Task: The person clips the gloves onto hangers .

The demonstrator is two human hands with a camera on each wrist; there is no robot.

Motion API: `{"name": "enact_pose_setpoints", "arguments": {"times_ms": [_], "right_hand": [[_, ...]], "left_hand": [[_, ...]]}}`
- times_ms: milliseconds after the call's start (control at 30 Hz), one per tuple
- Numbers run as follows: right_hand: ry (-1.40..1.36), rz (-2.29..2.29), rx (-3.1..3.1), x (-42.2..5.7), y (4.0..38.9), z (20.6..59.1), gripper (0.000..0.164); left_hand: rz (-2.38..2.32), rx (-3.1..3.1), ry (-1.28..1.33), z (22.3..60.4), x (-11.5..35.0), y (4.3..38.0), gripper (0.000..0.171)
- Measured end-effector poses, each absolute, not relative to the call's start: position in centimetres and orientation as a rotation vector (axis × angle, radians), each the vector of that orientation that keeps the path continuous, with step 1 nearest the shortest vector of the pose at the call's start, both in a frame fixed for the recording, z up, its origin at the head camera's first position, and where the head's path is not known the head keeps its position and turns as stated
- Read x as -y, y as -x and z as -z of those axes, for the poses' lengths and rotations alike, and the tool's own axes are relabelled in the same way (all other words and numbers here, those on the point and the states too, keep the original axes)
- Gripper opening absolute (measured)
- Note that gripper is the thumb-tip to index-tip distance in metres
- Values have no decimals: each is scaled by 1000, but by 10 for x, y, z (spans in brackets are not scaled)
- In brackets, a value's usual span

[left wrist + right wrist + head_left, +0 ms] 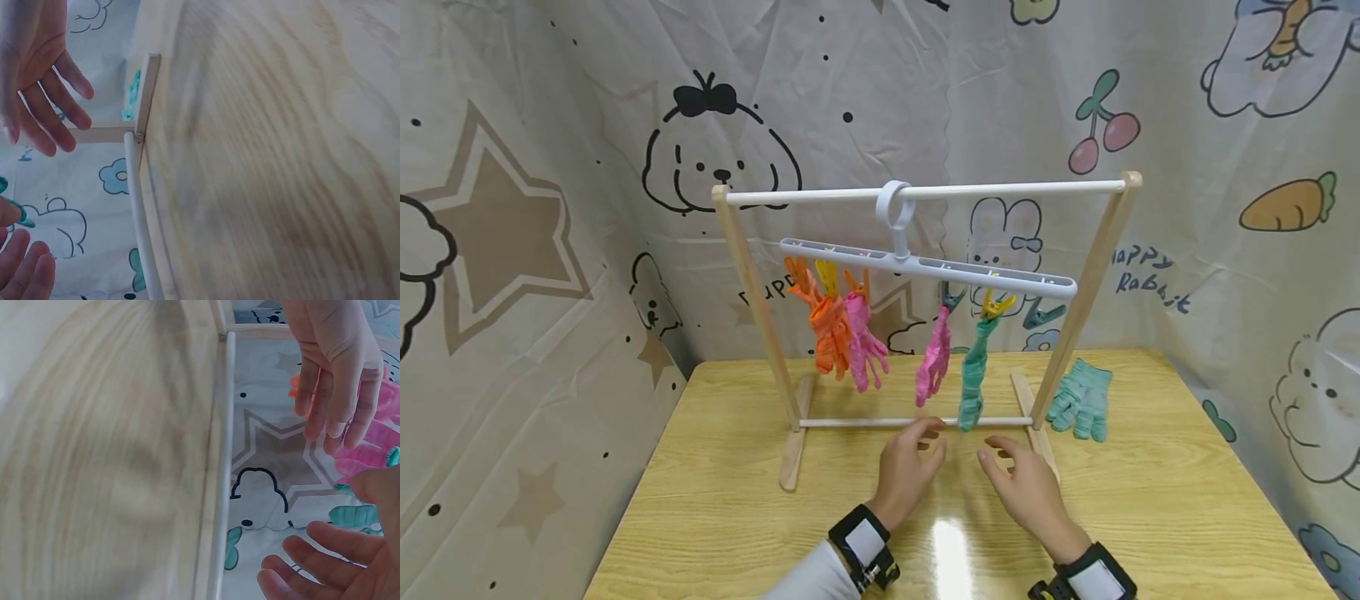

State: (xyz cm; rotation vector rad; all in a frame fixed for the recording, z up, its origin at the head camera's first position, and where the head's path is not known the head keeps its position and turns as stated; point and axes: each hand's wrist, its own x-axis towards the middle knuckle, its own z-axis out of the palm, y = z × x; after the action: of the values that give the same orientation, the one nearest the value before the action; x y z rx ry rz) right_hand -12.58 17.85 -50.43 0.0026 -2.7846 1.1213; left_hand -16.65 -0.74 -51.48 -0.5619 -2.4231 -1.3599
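Observation:
Both hands are in front of a hanging teal glove [973,375], holding nothing. My left hand [910,467] has loosely bent fingers and is below and in front of a pink glove [933,357]. With fingers spread and relaxed, my right hand [1022,487] is just right of the teal glove's lower end. A yellow clothespin [997,306] holds that glove to a pale grey hanger [992,274]. Farther left hang another pink glove [865,342] and orange gloves [830,332]. In the right wrist view, my right hand [337,562] is near teal fabric [355,515].
The hanger hooks over the white top bar [1015,190] of a wooden rack [1086,292]. A low white crossbar [850,422] runs between its feet. Teal gloves [1081,400] lie on the table [715,483] right of the rack. An unloaded dark clothespin [1043,314] hangs near the hanger's right end.

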Motion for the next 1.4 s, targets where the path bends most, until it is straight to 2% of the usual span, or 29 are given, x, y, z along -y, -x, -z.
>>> {"name": "enact_pose_setpoints", "arguments": {"times_ms": [300,933,1400], "right_hand": [[6,-1047,2854,-181,120,513,41],[-58,-893,2847,-199,117,519,35],[-30,-846,2783,-215,122,518,36]], "left_hand": [[1173,2555,625,522,11,158,34],[1050,2705,688,519,8,154,37],[958,2760,844,525,1,154,31]]}}
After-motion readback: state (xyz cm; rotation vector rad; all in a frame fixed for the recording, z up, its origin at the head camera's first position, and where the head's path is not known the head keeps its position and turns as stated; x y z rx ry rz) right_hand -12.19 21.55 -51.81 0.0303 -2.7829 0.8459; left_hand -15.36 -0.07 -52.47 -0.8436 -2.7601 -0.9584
